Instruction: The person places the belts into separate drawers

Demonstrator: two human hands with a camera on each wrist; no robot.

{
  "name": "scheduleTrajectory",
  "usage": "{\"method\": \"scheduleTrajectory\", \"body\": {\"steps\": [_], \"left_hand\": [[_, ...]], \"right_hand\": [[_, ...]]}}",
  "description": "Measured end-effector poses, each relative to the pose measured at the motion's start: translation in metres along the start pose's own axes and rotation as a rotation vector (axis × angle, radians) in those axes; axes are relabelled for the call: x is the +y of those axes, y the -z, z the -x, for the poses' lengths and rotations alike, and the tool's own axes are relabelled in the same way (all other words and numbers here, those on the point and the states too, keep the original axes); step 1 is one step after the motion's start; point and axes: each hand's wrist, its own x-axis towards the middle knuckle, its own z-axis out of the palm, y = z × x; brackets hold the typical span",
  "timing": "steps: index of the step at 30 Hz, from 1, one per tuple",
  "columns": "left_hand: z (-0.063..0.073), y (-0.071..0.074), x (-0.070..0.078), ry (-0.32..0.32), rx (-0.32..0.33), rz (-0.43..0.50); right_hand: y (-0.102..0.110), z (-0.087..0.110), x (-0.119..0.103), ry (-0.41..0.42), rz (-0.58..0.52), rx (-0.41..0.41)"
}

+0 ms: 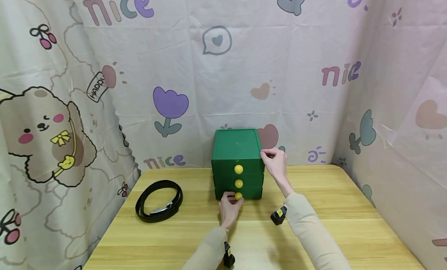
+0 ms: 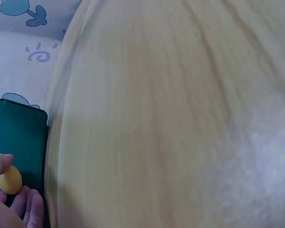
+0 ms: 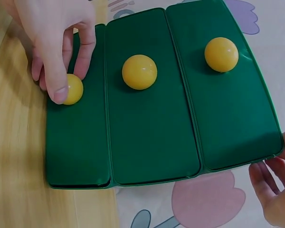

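A small green drawer box (image 1: 237, 144) with three stacked drawers stands at the back of the table, each drawer front bearing a round yellow knob. My left hand (image 1: 229, 210) is at the lowest drawer, thumb and fingers pinching its knob (image 3: 75, 89). That pinch shows closely in the right wrist view, and part of it appears at the left edge of the left wrist view. With thumb and fingertips, my right hand (image 1: 276, 161) grips the box's upper right front corner. All three drawers look pushed in. The middle knob (image 3: 139, 72) and top knob (image 3: 221, 54) are untouched.
A coiled black belt (image 1: 167, 215) with a silver buckle lies on the wooden table (image 1: 195, 239), left of the box. Printed curtains (image 1: 216, 76) hang behind the table and along both sides. Each wrist wears a small black camera (image 1: 278, 215).
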Motion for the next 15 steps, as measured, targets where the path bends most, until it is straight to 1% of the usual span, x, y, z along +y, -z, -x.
{"method": "scheduleTrajectory", "body": {"steps": [3, 8, 15], "left_hand": [[-0.0020, 0.0000, -0.0004, -0.008, 0.004, -0.007], [-0.0048, 0.0007, -0.0015, -0.015, -0.008, -0.007], [-0.0044, 0.0015, -0.0030, -0.027, -0.019, -0.002]], "right_hand": [[-0.0006, -0.0001, 0.0003, 0.015, -0.009, 0.005], [-0.0006, 0.0000, 0.0007, 0.028, -0.010, 0.012], [0.0003, 0.0012, 0.0015, 0.007, 0.004, 0.003]]}}
